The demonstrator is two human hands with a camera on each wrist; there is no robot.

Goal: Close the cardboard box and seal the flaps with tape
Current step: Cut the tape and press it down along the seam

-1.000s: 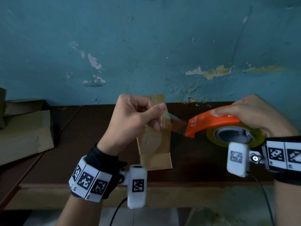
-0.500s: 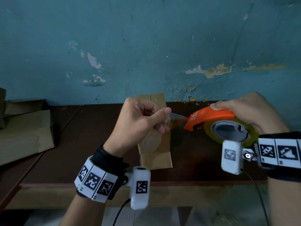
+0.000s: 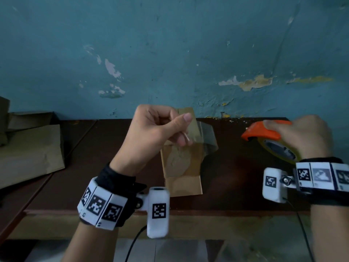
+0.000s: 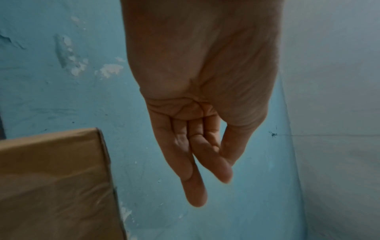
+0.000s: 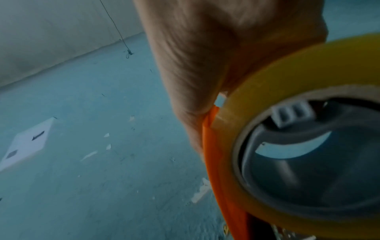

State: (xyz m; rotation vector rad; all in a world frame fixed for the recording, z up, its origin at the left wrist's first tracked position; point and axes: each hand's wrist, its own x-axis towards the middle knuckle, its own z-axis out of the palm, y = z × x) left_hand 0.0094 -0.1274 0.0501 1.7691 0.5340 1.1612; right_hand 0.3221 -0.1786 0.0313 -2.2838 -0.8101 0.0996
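**Above the box: strip cut free, not yet applied**

Over the dark surface (image 3: 236,176), the left hand (image 3: 156,133) pinches one end of a clear tape strip (image 3: 204,137) between thumb and curled fingers; the strip hangs loose to the right of that hand and appears detached from the dispenser. The right hand (image 3: 302,137) is wrapped round the orange tape dispenser (image 3: 262,132), which carries a yellowish roll (image 5: 267,91), and sits well apart from the strip.

The cardboard box (image 3: 182,167) stands on the surface below and behind the left hand, near the wall. Its flaps look folded shut, and a glossy patch on its top suggests tape already laid there; how much of the seam it covers cannot be told.

Judgement: closing is done and sealing is partway. The held strip is yet to be laid on and pressed down.
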